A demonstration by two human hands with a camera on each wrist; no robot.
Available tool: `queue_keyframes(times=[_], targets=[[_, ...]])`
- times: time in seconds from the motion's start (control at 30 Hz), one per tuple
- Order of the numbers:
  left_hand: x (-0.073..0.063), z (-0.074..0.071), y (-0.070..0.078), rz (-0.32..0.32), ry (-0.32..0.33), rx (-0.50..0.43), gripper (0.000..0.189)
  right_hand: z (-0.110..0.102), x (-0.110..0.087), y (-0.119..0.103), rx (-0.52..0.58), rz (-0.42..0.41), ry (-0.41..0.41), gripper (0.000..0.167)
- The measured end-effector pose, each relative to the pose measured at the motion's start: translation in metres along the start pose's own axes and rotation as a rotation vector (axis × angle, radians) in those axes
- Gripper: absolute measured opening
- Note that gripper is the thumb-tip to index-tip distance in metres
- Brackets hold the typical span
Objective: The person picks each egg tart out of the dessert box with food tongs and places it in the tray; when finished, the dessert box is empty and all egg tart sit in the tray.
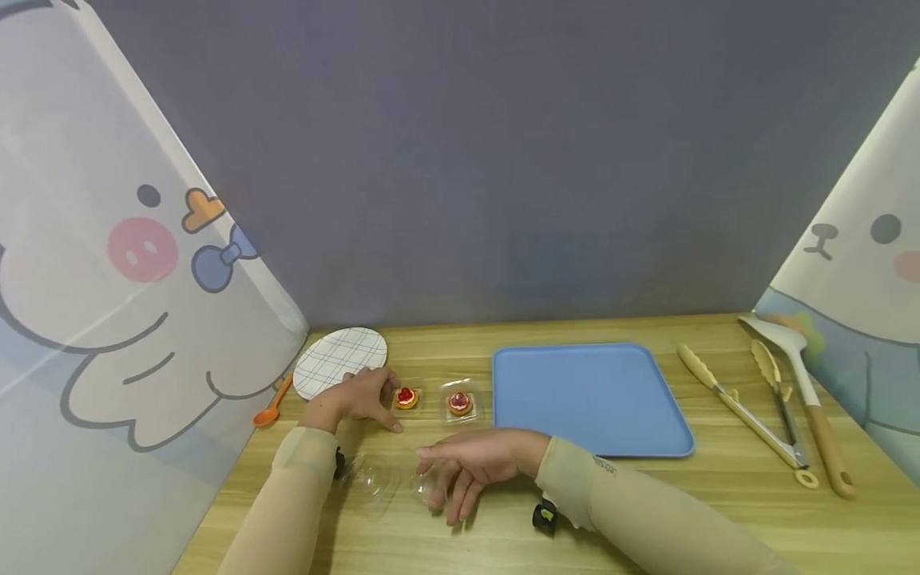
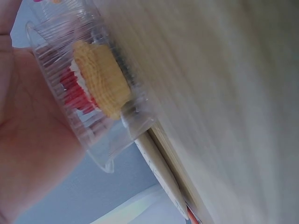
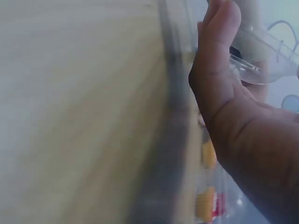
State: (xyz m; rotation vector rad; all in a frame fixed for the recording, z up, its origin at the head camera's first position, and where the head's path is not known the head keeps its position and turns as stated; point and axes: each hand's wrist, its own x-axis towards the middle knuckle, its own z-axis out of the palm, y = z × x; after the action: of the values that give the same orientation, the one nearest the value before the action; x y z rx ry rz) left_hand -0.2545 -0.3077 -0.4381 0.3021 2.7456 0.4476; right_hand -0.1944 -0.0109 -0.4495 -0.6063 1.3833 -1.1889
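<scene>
On the counter [image 1: 410,551] we find the left tart [image 1: 406,401], resting in its clear ribbed tray [image 2: 110,161]. Our left hand [image 1: 362,394] is right at the tray's side, thumb and fingers spread apart with no firm hold on it; we cannot tell whether the fingertips touch the plastic. Our right hand [image 1: 481,463] pinches a small clear cover [image 1: 423,487] between thumb and fingers, low over the counter. The right tart [image 1: 460,403] sits a little further along in clear packaging, between the left tart and the blue tray [image 1: 592,399].

What worries us most is the thin, slick plastic: if our right fingers pinch too lightly, the cover could slide out, and if they squeeze hard, it could buckle. The tray looks light, so an uneven push from our left hand might skid or tip it and smear the red topping against the wall. The loose domed cover [image 1: 369,477] lies near the left sleeve [image 1: 295,471] and is hard to see, so a careless sweep of that forearm could knock it away
</scene>
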Motion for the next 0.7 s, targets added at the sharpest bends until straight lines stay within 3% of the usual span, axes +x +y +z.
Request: queue_keyframes(times=[0.23, 0.43, 0.7], targets=[[-0.001, -0.001, 0.001, -0.018, -0.004, 0.017, 0.084, -0.005, -0.005, 0.009, -0.010, 0.051, 0.025, 0.077], [-0.003, -0.002, 0.002, -0.018, -0.005, 0.014, 0.082, -0.003, -0.008, 0.007, -0.097, 0.038, 0.121, 0.088], [-0.001, -0.001, 0.003, -0.009, -0.002, 0.044, 0.085, 0.004, -0.017, 0.000, -0.309, -0.003, 0.277, 0.068]])
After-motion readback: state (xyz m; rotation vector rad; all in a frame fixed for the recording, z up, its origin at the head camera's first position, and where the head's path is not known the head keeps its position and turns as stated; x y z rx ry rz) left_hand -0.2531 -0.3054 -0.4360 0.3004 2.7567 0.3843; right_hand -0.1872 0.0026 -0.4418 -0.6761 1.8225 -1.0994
